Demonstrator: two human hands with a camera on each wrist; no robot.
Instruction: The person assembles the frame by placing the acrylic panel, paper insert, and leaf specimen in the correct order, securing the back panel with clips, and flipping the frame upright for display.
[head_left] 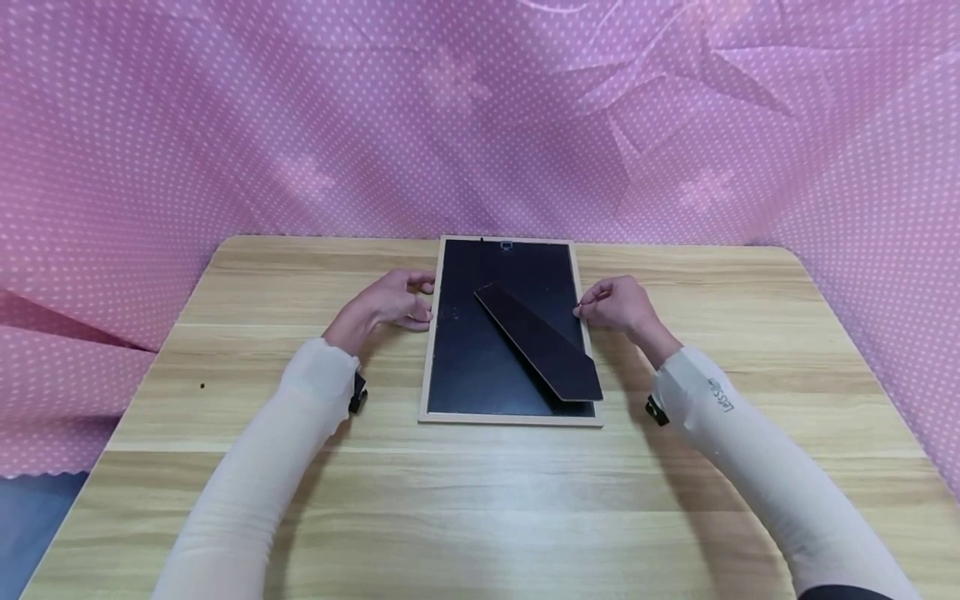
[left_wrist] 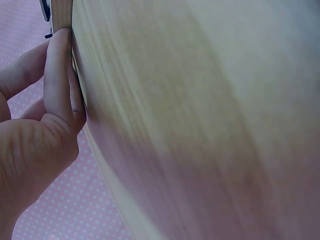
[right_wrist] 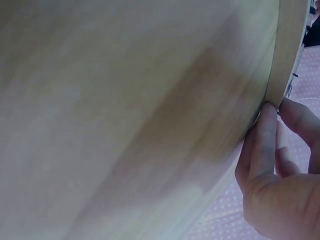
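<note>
A picture frame (head_left: 467, 367) lies face down on the table, its black back upward and a pale wooden rim around it. The black easel leg (head_left: 540, 346) on its back slants from the middle to the lower right corner. My left hand (head_left: 393, 300) holds the left rim with curved fingers, a little above mid-height. On the opposite side my right hand (head_left: 617, 302) pinches the right rim between thumb and fingertips. Both wrist views show fingertips right at the wooden side edge (right_wrist: 289, 45) of the frame.
The wood-grain table (head_left: 510, 508) has rounded far corners. A pink dotted cloth (head_left: 480, 117) hangs close behind it and along both sides. One small dark speck (head_left: 202, 386) lies on the table at the left.
</note>
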